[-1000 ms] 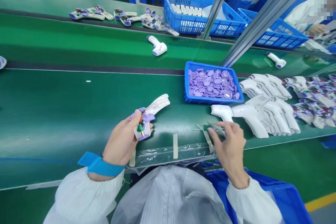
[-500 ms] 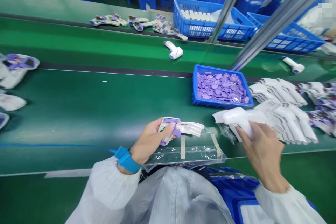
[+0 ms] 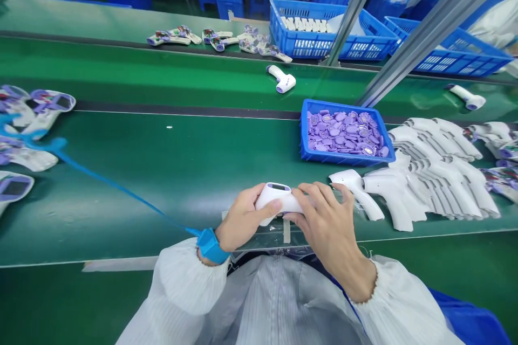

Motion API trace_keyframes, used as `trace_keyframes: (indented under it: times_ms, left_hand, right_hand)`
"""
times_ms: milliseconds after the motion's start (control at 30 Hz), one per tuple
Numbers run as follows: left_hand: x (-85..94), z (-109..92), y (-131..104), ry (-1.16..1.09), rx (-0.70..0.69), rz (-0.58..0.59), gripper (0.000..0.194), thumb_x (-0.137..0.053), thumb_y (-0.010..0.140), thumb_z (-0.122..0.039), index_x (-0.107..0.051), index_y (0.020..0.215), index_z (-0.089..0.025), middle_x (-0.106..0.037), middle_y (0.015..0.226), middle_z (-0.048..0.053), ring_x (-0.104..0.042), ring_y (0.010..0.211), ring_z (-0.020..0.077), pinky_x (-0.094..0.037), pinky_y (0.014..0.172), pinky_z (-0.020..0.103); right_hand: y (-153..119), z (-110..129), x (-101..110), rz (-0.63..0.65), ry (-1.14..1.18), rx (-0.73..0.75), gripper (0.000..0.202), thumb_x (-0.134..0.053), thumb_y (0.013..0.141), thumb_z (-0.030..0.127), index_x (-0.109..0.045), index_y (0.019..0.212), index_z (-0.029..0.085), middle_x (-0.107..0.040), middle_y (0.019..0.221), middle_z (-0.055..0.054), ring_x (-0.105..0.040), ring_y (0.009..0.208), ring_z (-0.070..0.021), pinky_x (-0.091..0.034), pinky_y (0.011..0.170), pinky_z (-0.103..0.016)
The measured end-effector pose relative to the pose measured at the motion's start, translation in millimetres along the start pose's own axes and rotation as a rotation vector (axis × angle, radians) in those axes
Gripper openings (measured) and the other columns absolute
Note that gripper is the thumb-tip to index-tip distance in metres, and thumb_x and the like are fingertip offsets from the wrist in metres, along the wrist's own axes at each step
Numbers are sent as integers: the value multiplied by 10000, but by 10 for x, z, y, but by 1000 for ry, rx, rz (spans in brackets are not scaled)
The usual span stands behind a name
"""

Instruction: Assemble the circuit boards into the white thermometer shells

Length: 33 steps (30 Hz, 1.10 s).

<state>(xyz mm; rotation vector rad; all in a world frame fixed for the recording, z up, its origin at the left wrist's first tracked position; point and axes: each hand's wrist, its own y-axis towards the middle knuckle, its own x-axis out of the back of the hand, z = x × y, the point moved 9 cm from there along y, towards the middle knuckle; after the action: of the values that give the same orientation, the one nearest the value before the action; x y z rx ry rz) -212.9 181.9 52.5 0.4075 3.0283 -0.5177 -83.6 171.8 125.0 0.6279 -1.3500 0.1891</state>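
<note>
A white thermometer-gun housing (image 3: 288, 204) with a small dark display is between my two hands, just above the bench edge in front of me. My left hand (image 3: 242, 220) is closed around its display end, thumb on top. The fingers of my right hand (image 3: 329, 223) press on its other end, so both hands grip it. Below it, partly covered, lies a clear plastic sheet with tape strips. White half shells (image 3: 441, 186) lie in overlapping rows to the right, and a single half shell (image 3: 358, 192) rests nearest my right hand.
A blue bin (image 3: 348, 160) of purple oval pieces (image 3: 343, 133) stands beyond my right hand. Open assemblies (image 3: 28, 153) lie at far left. Finished-looking thermometer guns (image 3: 282, 80) are on the belt behind. Metal posts (image 3: 408, 43) rise at right. A blue wrist cord (image 3: 117, 188) crosses the bench.
My right hand has moved left from the shell rows with a white shell, which now covers the open half in my left hand. The blue cord has lifted into view at left.
</note>
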Motion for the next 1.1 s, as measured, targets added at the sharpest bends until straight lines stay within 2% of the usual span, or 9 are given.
trace_keyframes:
  times_ms: [167,267,333,433,500,600,800,967,1100]
  left_hand:
    - [-28,-120,-37,95,-113,29,407,-727,813,-409,-613,1144,-200,-666,1052,24,-601,917,171,-486,778,272]
    - [38,-170,-30,181,-109,-71,414,-794,725,-383,-568,1019,-197,-667,930,-6,-610,803,155,-475,662,247]
    - [32,-211,-25,368,-99,-99,293,-733,761,-329,-558,957,-199,-669,858,-11,-608,731,153,-441,596,245]
    - [-95,-244,-35,629,-101,-43,98,-580,804,-205,-599,898,-190,-691,800,17,-621,675,176,-414,583,278]
    - [-111,-270,-53,767,-116,-99,154,-548,784,-177,-606,927,-169,-700,788,53,-635,660,211,-408,585,306]
    - [-69,-342,-74,936,-175,-215,239,-558,798,-237,-584,1013,-135,-708,797,91,-658,678,256,-410,589,326]
    - [-88,-285,-81,682,-169,-51,228,-608,845,-422,-544,872,-205,-672,757,3,-609,610,160,-372,513,250]
    - [-120,-225,-152,974,-126,-228,241,-561,873,-426,-533,884,-187,-673,722,47,-648,644,225,-370,579,301]
    - [59,-214,-262,922,-78,-170,300,-525,910,-501,-540,875,-203,-668,700,15,-622,590,193,-352,536,280]
  right_hand:
    - [61,-65,-228,336,677,-122,333,-494,989,455,-565,1240,248,-689,1087,-34,-633,917,-187,-460,798,-339]
    - [226,-12,-235,248,914,-261,330,-424,1005,479,-603,1150,241,-675,1033,-18,-617,875,-150,-452,746,-278]
    - [349,-1,-223,91,835,-371,344,-475,973,510,-629,901,212,-645,867,-7,-576,776,-139,-410,687,-269]
    - [483,55,-219,-85,670,-461,480,-482,975,476,-443,595,186,-464,597,31,-406,566,-98,-293,571,-276]
    - [545,92,-180,-189,634,-435,523,-463,990,424,-354,539,182,-372,534,41,-320,517,-88,-248,548,-287]
    - [569,66,-116,-280,681,-403,522,-479,984,386,-385,513,182,-369,515,42,-322,500,-82,-248,537,-285]
    - [445,-143,-76,-346,785,-557,489,-507,969,414,-432,543,187,-409,512,48,-380,504,-84,-287,527,-264]
    - [418,-60,-87,-392,744,-542,524,-441,995,385,-502,516,180,-499,494,24,-433,482,-90,-310,537,-266]
    - [611,-86,-92,-199,698,-403,515,-436,993,424,-553,553,183,-548,527,21,-476,506,-96,-336,549,-250]
